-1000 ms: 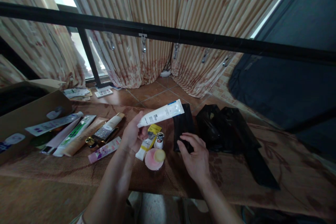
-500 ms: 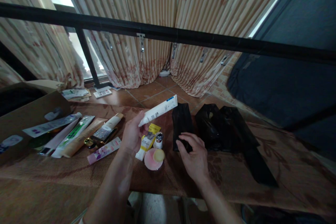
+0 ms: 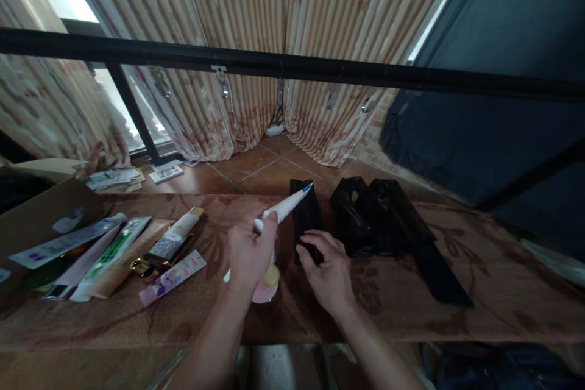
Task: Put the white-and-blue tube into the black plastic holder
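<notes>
My left hand (image 3: 250, 253) is closed around a white tube (image 3: 287, 206) with a blue-marked flat end pointing up and right. That flat end is above or against a narrow black bag (image 3: 306, 204). My right hand (image 3: 326, 268) rests at the bag's near part, thumb and forefinger curled on it, with black material showing between them. Beneath my left wrist, a pink round container (image 3: 265, 294) with a yellowish round piece (image 3: 271, 276) on it is partly covered. Other small items there are mostly hidden by the hand.
Left of my hands lie a pink-and-white tube (image 3: 172, 278), a glittery bottle (image 3: 169, 246), a tan tube (image 3: 132, 259) and a green-and-white tube (image 3: 111, 256). A cardboard box (image 3: 55, 216) stands at far left. More black bags (image 3: 365, 219) lie right. A dark rail (image 3: 256, 64) crosses ahead.
My left hand has turned and moved right with the white tube, bringing its flat end to the black bag. My right hand stays at the bag. The view has shifted slightly.
</notes>
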Available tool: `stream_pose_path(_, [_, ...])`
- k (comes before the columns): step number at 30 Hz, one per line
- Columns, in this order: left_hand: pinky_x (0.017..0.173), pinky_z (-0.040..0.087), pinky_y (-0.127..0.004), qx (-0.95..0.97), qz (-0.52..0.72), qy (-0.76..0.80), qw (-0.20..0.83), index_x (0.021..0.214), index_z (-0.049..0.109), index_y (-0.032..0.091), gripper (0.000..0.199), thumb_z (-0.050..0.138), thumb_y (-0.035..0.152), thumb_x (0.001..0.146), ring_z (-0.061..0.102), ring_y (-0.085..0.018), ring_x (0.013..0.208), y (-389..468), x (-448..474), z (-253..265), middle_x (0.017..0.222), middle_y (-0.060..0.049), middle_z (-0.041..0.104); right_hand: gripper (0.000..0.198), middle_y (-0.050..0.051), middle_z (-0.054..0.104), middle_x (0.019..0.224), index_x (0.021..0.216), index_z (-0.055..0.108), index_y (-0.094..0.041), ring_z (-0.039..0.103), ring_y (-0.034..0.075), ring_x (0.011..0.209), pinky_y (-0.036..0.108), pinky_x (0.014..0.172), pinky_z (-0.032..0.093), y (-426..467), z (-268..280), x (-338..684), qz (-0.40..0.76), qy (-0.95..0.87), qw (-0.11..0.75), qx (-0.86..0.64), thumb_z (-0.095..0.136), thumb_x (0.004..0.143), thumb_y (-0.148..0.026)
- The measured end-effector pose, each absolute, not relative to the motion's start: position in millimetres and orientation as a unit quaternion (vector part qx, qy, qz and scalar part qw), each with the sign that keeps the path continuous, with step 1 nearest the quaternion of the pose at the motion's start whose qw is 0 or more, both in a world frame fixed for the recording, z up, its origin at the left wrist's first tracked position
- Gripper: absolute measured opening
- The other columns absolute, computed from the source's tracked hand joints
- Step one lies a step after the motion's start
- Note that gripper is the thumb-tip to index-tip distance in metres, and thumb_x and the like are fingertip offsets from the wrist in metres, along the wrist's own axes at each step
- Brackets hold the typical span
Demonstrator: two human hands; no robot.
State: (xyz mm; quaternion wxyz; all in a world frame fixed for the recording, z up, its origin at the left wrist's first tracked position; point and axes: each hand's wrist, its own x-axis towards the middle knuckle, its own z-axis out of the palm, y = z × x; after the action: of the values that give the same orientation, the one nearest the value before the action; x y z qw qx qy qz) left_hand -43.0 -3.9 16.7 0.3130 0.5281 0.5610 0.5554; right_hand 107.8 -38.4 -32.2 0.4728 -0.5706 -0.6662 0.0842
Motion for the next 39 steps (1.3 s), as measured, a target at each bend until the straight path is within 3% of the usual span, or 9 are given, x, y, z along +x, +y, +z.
stream_pose_path(4, [0.057, 0.042, -0.022, 0.553, 0.559, 0.585, 0.199, 0.091, 0.076, 0.022, 0.021, 0.068, 0.035, 0.077, 0.058, -0.014, 0.053, -13.7, -28.4, 20.5, 0.061, 0.0, 0.065, 0.012, 0.006, 0.073, 0.106, 0.096, 0.071, -0.023, 0.067, 0.023, 0.101, 0.042, 0.092, 0.046, -38.0, -31.2, 108.3, 0.081, -0.665, 0.473, -0.572, 0.064, 0.089, -0.029])
stream_pose_path(9, [0.057, 0.037, -0.023, 0.51, 0.582, 0.59, 0.23, 0.09, 0.076, 0.025, 0.024, 0.077, 0.031, 0.067, 0.058, -0.019, 0.061, -16.8, -13.7, 18.7, 0.062, -0.002, 0.064, 0.013, 0.007, 0.073, 0.106, 0.097, 0.072, -0.024, 0.067, 0.024, 0.101, 0.042, 0.092, 0.047, -36.7, -31.7, 110.3, 0.078, -0.666, 0.473, -0.572, 0.063, 0.088, -0.029])
stream_pose_path(15, [0.063, 0.037, -0.028, 0.588, 0.483, 0.634, 0.137, 0.101, 0.075, 0.024, 0.028, 0.069, 0.039, 0.078, 0.061, -0.023, 0.062, -20.3, -1.4, 11.8, 0.063, -0.005, 0.066, 0.014, 0.006, 0.073, 0.106, 0.097, 0.072, -0.023, 0.067, 0.024, 0.1, 0.04, 0.09, 0.048, -37.5, -28.4, 111.1, 0.092, -0.666, 0.468, -0.574, 0.063, 0.086, -0.023])
stream_pose_path(20, [0.067, 0.04, -0.031, 0.65, 0.42, 0.631, 0.063, 0.111, 0.074, 0.025, 0.032, 0.062, 0.04, 0.085, 0.066, -0.026, 0.072, -17.5, -2.2, 6.8, 0.076, -0.008, 0.073, 0.015, 0.008, 0.071, 0.11, 0.096, 0.072, -0.023, 0.066, 0.024, 0.102, 0.041, 0.091, 0.05, -37.1, -27.8, 111.8, 0.098, -0.648, 0.487, -0.578, 0.061, 0.087, -0.023])
stream_pose_path(25, [0.07, 0.042, -0.032, 0.694, 0.367, 0.618, 0.036, 0.118, 0.071, 0.026, 0.035, 0.063, 0.033, 0.085, 0.067, -0.025, 0.081, -13.4, -5.4, 4.1, 0.089, -0.008, 0.074, 0.018, 0.009, 0.068, 0.114, 0.097, 0.071, -0.023, 0.065, 0.023, 0.105, 0.043, 0.094, 0.051, -35.4, -30.0, 112.6, 0.109, -0.628, 0.522, -0.567, 0.055, 0.087, -0.019])
stream_pose_path(39, [0.092, 0.037, -0.045, 0.746, 0.272, 0.608, -0.003, 0.123, 0.068, 0.026, 0.039, 0.057, 0.02, 0.085, 0.061, -0.029, 0.092, -10.0, 7.0, -0.8, 0.093, -0.009, 0.067, 0.025, 0.009, 0.067, 0.115, 0.097, 0.07, -0.023, 0.065, 0.021, 0.108, 0.042, 0.098, 0.051, -35.0, -31.6, 119.8, 0.111, -0.604, 0.559, -0.557, 0.049, 0.087, -0.014])
